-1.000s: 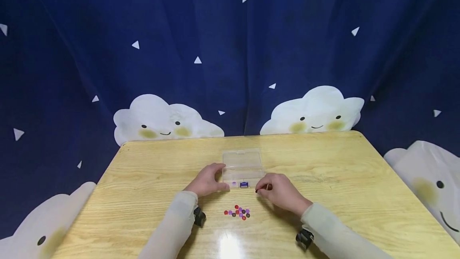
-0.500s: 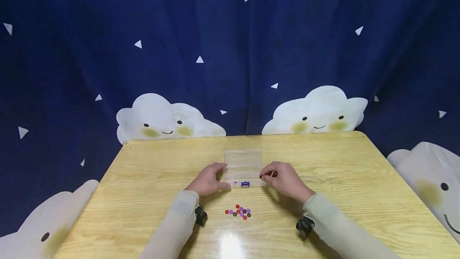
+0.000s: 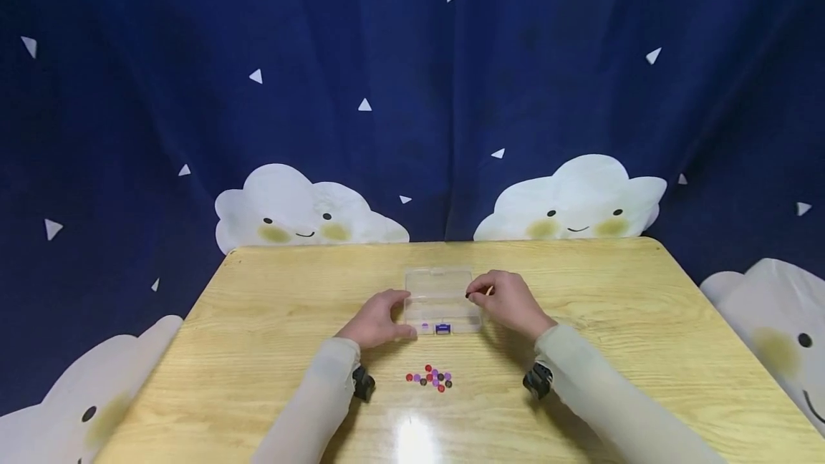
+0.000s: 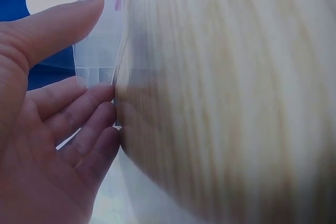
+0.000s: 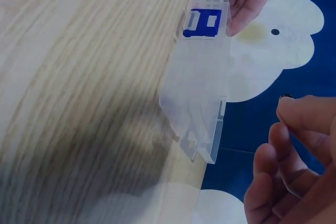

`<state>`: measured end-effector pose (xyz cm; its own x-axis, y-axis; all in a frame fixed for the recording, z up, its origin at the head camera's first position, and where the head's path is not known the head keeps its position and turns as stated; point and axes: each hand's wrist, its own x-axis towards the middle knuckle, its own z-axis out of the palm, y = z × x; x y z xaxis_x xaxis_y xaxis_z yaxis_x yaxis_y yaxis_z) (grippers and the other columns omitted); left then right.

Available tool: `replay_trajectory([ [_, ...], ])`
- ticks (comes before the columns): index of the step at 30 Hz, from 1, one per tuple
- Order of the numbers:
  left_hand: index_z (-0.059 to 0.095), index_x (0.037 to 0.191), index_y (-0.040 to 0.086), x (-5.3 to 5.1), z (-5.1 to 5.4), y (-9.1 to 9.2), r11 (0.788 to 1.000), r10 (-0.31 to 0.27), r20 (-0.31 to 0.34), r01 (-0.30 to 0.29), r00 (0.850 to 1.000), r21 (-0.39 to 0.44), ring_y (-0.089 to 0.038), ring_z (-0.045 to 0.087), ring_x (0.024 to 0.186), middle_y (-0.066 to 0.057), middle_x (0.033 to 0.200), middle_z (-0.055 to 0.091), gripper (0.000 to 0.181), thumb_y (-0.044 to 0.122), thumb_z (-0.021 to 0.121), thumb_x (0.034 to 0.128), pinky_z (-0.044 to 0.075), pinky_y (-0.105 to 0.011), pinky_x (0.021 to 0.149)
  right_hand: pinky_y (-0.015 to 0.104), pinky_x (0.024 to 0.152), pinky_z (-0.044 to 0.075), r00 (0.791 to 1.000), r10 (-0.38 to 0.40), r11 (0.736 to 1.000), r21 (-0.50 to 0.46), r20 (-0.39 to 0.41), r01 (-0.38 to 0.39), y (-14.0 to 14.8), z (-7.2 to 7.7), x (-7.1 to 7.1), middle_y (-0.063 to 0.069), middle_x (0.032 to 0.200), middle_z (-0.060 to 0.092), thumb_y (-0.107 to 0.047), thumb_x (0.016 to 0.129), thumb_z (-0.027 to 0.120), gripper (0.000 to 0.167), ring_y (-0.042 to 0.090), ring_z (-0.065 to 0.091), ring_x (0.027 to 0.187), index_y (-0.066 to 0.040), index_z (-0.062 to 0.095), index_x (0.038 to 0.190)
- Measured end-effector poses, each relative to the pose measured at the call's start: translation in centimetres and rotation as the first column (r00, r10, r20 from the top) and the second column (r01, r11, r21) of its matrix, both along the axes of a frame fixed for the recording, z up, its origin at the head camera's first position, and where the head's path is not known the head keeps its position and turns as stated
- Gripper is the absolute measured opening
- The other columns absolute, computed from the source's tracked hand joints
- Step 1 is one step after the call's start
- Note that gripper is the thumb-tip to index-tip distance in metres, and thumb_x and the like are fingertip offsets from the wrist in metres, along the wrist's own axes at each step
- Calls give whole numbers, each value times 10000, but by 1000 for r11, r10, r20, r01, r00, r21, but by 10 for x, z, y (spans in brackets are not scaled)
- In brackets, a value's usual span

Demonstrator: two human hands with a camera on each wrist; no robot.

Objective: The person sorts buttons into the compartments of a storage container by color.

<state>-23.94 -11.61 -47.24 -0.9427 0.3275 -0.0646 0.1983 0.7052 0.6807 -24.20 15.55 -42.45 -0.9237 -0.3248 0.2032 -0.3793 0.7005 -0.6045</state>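
Observation:
A clear plastic box (image 3: 445, 311) stands on the table with its see-through lid (image 3: 440, 282) raised at the far side and a blue latch (image 3: 442, 329) on its front. My left hand (image 3: 380, 319) holds the box's left end, thumb at the front corner and fingers toward the hinge. Between thumb and forefinger, my right hand (image 3: 509, 301) pinches a small dark disc (image 5: 286, 96) above the box's right side; fingers hide most of it. Something small and purple (image 3: 425, 326) shows at the box's left front. Several red, purple and black discs (image 3: 430, 378) lie nearer me.
The wooden table (image 3: 290, 285) carries the box and the loose discs. Behind it hangs a dark blue curtain (image 3: 309, 134) printed with white clouds and triangles. Each wrist wears a black camera, such as the left wrist camera (image 3: 363, 383).
My right hand has moved away from me, from the box's front right corner to beside the raised lid, still pinching the dark disc. My left hand stays at the box's left end.

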Motion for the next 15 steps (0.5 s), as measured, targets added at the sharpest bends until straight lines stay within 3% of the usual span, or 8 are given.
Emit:
replay_trajectory([
  [15, 492, 1442, 45, -2, 3, -1, 1000, -12, -3, 12, 1000, 8, -336, 507, 1345, -149, 1448, 542, 779, 286, 842, 789, 416, -487, 1142, 233, 596, 439, 999, -8, 1000, 4, 33, 8, -9, 2, -12, 15, 851, 740, -117, 890, 709, 71, 89, 536, 675, -97, 777, 887],
])
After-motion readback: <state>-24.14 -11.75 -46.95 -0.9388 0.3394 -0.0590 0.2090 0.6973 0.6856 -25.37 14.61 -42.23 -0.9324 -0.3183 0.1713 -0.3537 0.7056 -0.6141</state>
